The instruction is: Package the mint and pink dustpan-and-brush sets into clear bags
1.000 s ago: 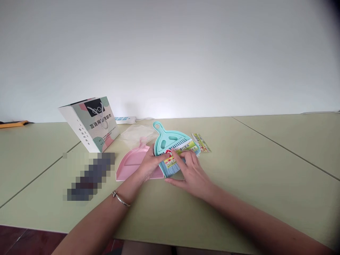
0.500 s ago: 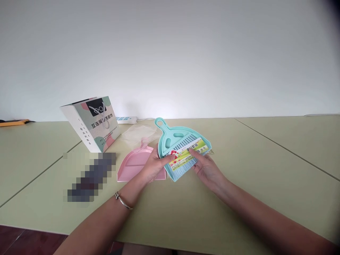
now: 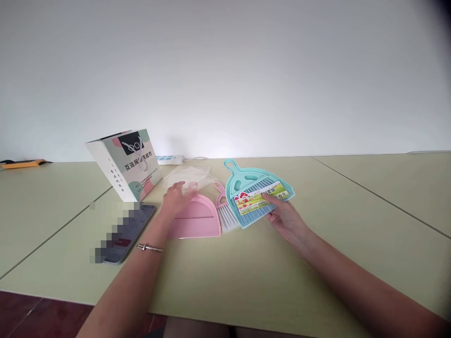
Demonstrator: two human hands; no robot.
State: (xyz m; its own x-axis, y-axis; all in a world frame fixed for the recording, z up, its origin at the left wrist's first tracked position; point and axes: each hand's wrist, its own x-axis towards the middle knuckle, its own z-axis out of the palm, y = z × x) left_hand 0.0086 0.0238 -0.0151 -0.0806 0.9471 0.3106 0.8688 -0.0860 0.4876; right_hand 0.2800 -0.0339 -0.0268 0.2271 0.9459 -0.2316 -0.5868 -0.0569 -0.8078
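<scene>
My right hand (image 3: 287,218) grips the front edge of a teal dustpan (image 3: 243,180), thumb on top. Against the pan lies a brush with blue bristles (image 3: 255,219), partly covered by a printed label (image 3: 259,197). My left hand (image 3: 176,202) is over the handle end of a pink dustpan (image 3: 197,223) on the table, its fingers spread. Whether they touch the pan I cannot tell. Between the two pans lies a pink brush (image 3: 227,213) with pale bristles, partly hidden behind the teal pan.
A paper gift bag (image 3: 136,162) with a rope handle stands at the left. In front of it lies a phone (image 3: 130,239), partly pixelated. Clear plastic wrapping (image 3: 190,177) is behind the pink dustpan. A white power strip (image 3: 169,159) sits by the wall, and an orange item (image 3: 23,164) lies far left.
My left hand has let go of the teal dustpan and moved left over the pink one. The teal dustpan has shifted right in my right hand, and the pink brush is now visible.
</scene>
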